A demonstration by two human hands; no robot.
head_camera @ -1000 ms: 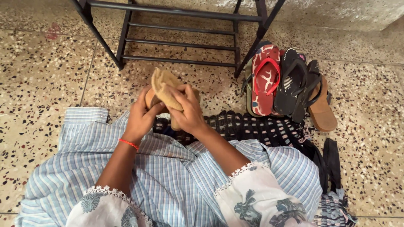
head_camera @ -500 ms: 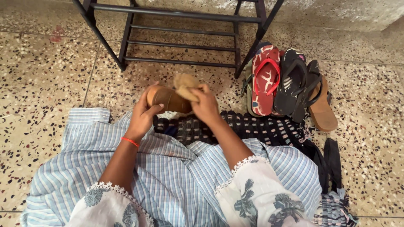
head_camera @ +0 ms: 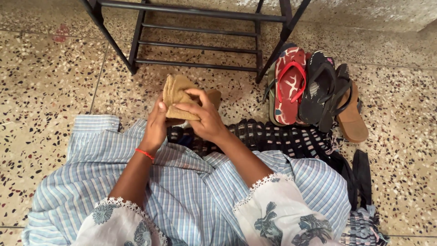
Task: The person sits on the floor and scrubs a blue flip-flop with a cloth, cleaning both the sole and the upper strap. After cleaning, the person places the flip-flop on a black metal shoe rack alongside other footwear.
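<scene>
Both hands, left hand (head_camera: 157,125) and right hand (head_camera: 205,119), clamped on tan sandal (head_camera: 180,95), likely wiping it; next needs turning it.

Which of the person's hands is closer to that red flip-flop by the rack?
Right. The right hand sits on the tan cloth, on the side toward the red flip-flop; the left hand grips the cloth from the far side, farther away.

left hand (head_camera: 157,125) cupped upward; right hand (head_camera: 205,118) fingers curled, gripping
</scene>
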